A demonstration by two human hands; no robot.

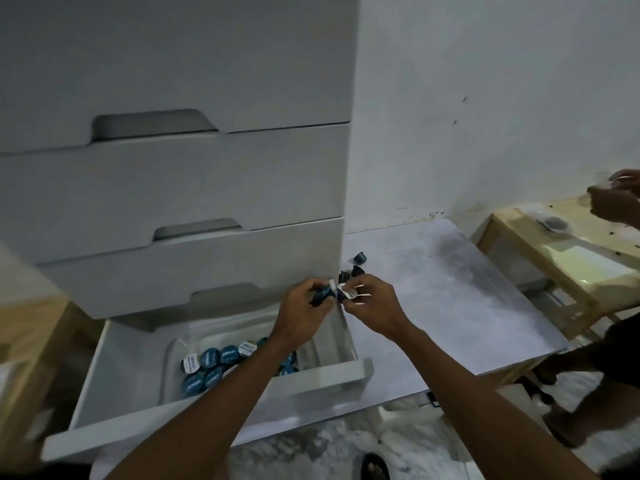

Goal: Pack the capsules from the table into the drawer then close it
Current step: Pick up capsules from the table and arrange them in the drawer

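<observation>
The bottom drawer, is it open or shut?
Open: the bottom drawer is pulled out, with capsules visible inside.

Dim, flat indoor light; soft overall, edges bowed, possibly motion-blurred at right.

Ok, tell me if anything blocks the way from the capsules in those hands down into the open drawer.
Nothing visible does. Left hand and right hand hold capsules just above the open drawer, whose top is uncovered.
</observation>
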